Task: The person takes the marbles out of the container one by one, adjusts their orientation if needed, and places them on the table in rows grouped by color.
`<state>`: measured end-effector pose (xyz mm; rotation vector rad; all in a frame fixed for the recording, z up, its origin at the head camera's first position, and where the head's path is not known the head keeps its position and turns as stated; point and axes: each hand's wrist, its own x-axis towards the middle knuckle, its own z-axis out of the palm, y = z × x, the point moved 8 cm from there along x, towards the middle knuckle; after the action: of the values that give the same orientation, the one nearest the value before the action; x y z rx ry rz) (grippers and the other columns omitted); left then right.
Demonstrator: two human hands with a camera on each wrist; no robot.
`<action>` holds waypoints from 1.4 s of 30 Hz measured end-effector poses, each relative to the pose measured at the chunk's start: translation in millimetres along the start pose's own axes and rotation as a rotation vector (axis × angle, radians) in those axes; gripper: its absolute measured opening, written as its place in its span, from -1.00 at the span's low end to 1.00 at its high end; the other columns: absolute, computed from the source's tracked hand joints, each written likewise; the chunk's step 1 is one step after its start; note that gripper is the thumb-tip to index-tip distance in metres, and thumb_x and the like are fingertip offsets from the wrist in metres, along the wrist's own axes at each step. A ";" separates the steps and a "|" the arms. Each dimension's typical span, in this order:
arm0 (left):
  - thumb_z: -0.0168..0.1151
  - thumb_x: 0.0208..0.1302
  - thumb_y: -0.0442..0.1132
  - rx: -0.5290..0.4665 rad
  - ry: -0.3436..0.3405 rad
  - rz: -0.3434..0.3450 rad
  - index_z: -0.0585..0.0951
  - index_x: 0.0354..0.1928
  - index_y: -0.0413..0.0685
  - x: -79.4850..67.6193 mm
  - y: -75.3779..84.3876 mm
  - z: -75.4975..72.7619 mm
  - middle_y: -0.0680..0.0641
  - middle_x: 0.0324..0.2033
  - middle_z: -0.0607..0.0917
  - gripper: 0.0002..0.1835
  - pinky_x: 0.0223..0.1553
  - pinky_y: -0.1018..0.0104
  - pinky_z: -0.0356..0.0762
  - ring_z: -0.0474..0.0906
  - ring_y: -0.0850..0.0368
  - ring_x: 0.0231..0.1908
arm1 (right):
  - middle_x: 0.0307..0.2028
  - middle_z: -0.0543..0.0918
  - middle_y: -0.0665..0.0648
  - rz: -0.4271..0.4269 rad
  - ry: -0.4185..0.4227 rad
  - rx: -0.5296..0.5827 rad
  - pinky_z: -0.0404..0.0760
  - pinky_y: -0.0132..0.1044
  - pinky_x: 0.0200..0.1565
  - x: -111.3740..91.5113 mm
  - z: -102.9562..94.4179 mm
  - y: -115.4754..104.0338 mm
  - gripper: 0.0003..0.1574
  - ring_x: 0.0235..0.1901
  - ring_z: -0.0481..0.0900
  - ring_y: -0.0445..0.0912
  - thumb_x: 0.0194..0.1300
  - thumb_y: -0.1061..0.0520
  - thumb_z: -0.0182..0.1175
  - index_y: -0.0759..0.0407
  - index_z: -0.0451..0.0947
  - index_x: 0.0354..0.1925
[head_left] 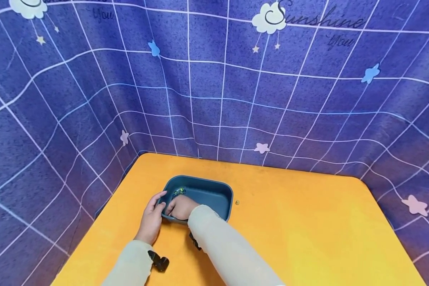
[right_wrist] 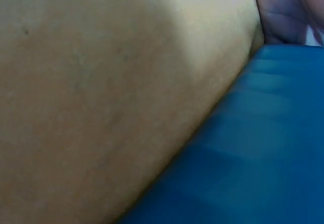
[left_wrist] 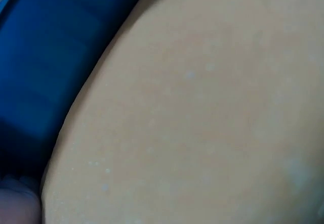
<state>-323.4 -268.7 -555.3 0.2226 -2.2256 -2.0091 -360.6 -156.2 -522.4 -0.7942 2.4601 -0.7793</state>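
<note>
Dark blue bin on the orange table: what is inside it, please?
In the bin, small dark and yellow-green pieces lie at the left end. The right hand reaches in too; whatever is under it is covered.

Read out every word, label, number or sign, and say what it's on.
"Sunshine": purple-blue gridded cloth curtain, upper right, its S on a white cloud.
"You": same curtain, below that.
"You": same curtain, upper left.
Lettering above the left "You": cut off, unreadable.
</note>
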 end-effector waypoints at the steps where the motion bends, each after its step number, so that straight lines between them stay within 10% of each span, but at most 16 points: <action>1: -0.08 0.63 -0.27 0.004 0.005 0.006 0.42 0.46 0.04 -0.5 -0.4 0.0 -0.10 0.57 0.14 -0.56 0.52 -0.01 -0.11 -0.10 0.02 0.56 | -0.26 0.75 -0.27 0.001 -0.002 -0.006 0.55 -0.50 -0.05 0.3 0.4 -0.1 -0.70 -0.10 0.60 -0.34 0.38 0.23 0.25 -0.14 0.85 -0.22; 15: -0.07 0.62 -0.26 0.020 0.002 0.026 0.42 0.46 0.04 1.2 -3.1 -2.6 -0.09 0.56 0.17 -0.56 0.50 -0.02 -0.04 -0.04 0.04 0.53 | -0.39 0.68 -0.25 -0.044 0.059 0.031 0.52 -0.47 -0.25 -2.2 -3.6 -5.2 -0.82 -0.41 0.53 -0.30 0.45 0.12 0.29 -0.05 0.80 -0.28; 42: -0.09 0.65 -0.20 0.045 -0.012 -0.032 0.35 0.52 0.12 0.8 -5.2 -0.1 -0.02 0.60 0.08 -0.53 0.54 0.00 -0.12 -0.15 0.06 0.58 | -0.21 0.65 -0.24 -0.106 0.305 0.166 0.63 -0.30 -0.07 -91.1 -61.2 37.4 -0.87 -0.23 0.57 -0.31 0.48 0.07 0.28 -0.06 0.73 -0.07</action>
<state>-324.0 -269.5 -560.4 0.2532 -2.2910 -1.9826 -341.5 -50.2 -479.5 -0.7980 2.5857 -1.2057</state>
